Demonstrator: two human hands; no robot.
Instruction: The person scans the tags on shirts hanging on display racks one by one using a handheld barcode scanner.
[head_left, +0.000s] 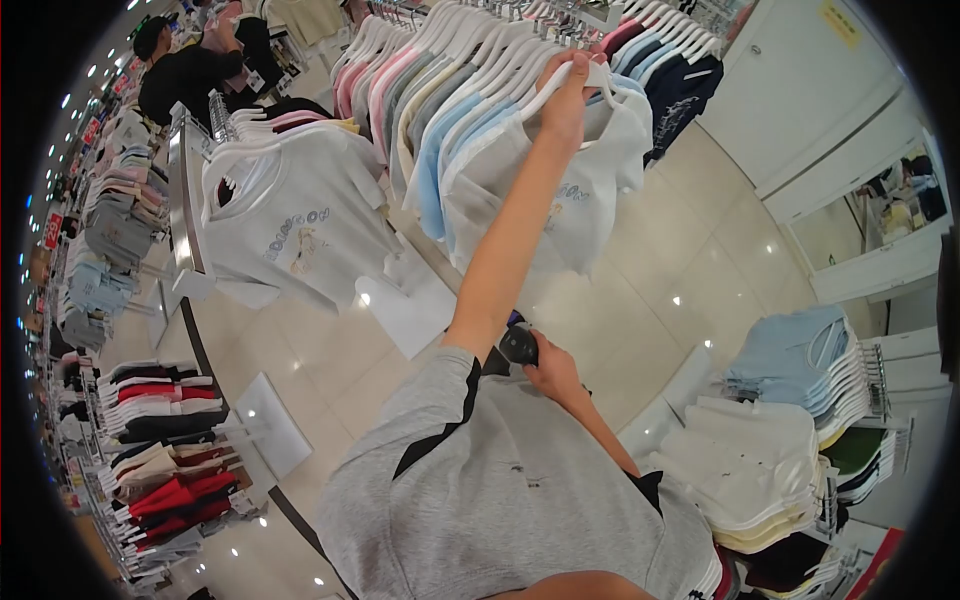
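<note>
My left hand reaches up to the rack and is closed on the neck of a white hanger. From that hanger hangs a pale grey T-shirt with small printed lettering, partly behind my forearm. Low in front of my body, my right hand is wrapped around a black handheld device with a rounded end; its exact kind does not show. Beside the grey shirt hang light blue T-shirts on white hangers.
A similar grey printed T-shirt faces out on the rack at left. Navy shirts hang at right. White and blue garments hang on a low rack near my right side. A person in black stands at the upper left.
</note>
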